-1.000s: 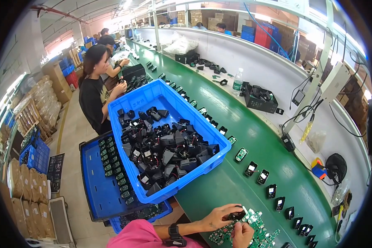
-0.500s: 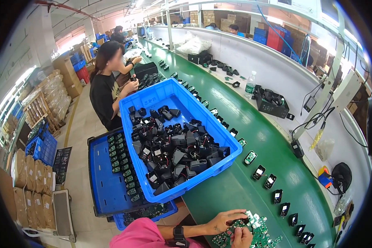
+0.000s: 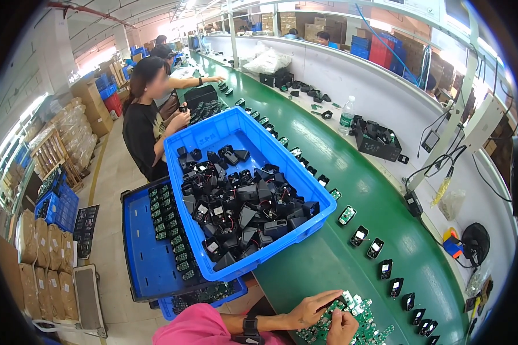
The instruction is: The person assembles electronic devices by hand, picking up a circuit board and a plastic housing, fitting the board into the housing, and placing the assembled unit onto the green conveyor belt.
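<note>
My left hand (image 3: 308,311) reaches in from the lower edge, its fingers curled round a dark piece that is mostly hidden. Close against it, my right hand (image 3: 342,328) has thumb and fingertips pinched together over the same spot. What the pinch holds is too small to make out. Around and beneath both hands lies a loose pile of green circuit boards (image 3: 364,317), some with white parts. To the right, a line of small black housings (image 3: 376,248) runs along the green work surface (image 3: 322,261), several with white or green parts inside.
A large blue bin (image 3: 270,258) full of black housings (image 3: 247,195) stands ahead. Left of it, a blue tray (image 3: 138,241) carries rows of boards. A plastic bottle (image 3: 347,115) and a black box (image 3: 377,141) are on the far ledge. A co-worker (image 3: 141,121) sits beyond the bin.
My right hand has moved up slightly and its fingertips now pinch closer to my left hand. Farther off, another person has stretched an arm across the green surface.
</note>
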Demonstrator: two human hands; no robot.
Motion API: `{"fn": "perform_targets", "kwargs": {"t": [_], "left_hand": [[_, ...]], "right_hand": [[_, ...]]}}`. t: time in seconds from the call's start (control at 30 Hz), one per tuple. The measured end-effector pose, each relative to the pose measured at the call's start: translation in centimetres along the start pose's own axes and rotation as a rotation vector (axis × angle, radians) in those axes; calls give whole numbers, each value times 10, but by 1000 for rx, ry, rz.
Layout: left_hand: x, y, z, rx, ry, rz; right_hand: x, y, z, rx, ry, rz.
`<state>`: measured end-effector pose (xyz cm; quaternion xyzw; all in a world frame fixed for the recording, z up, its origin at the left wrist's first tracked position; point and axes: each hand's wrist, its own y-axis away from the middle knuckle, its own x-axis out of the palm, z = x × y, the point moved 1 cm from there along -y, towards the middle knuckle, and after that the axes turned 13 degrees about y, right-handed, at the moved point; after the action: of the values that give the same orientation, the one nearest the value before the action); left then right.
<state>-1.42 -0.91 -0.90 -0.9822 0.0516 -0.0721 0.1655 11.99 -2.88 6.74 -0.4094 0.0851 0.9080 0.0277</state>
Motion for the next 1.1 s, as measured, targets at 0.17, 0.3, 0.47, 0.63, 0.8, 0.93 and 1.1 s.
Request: {"fn": "perform_targets", "kwargs": {"t": [0.17, 0.3, 0.47, 0.63, 0.8, 0.93, 1.1], "left_hand": [[-3, 1, -7, -45, -69, 44], [-6, -1, -5, -383, 165, 165], [-32, -13, -16, -447, 456, 279], [-31, -21, -17, -511, 479, 174], [-28, -18, -7, -531, 360, 298], [-18, -18, -18, -588, 378, 248], [-15, -7, -1, -547, 396, 169]], "right_hand": [[7, -4, -13, -38, -21, -27], [-4, -4, -13, 116, 24, 161], [17, -16, -22, -121, 34, -159], [18, -16, -5, -40, 53, -95], [12, -8, 0, -40, -190, 19], [23, -7, -20, -146, -247, -19], [40, -2, -24, 13, -396, -19]]}}
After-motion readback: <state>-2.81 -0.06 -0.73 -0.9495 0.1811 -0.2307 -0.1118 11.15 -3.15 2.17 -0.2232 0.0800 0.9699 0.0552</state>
